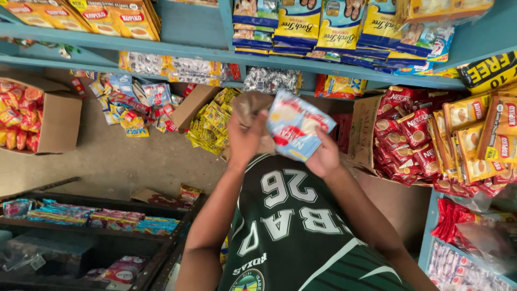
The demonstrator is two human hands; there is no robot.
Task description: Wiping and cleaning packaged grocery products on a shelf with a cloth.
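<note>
- A light-blue and white sachet (pixel 293 126) with a red mark is held up in front of the shelves, at chest height above the green jersey (pixel 291 231).
- The right hand (pixel 323 156) is closed on the lower edge of the sachet, so it is gripping it.
- The left hand (pixel 245 137) is closed around a brown, crumpled thing (pixel 250 105), perhaps a paper bag; its kind cannot be told for sure.
- The step in hand is judged to be the bringing together of the sachet and the brown thing. Any next move would call for a firm pinch on the thin, slippery packet and an opened mouth on the brown thing.
- Blue and yellow pouches (pixel 301 27) are stacked on the upper blue shelf (pixel 188 37).
- Red sachets (pixel 404 134) are packed in an open carton to the right, with orange-brown packets (pixel 484 134) beside them.
- Yellow strip packets (pixel 212 121) are hung near the left hand.
- A cardboard box (pixel 59 121) with red and orange packets is placed at the far left.
- Small colourful packs (pixel 86 215) are laid in a dark tray at the lower left.
</note>
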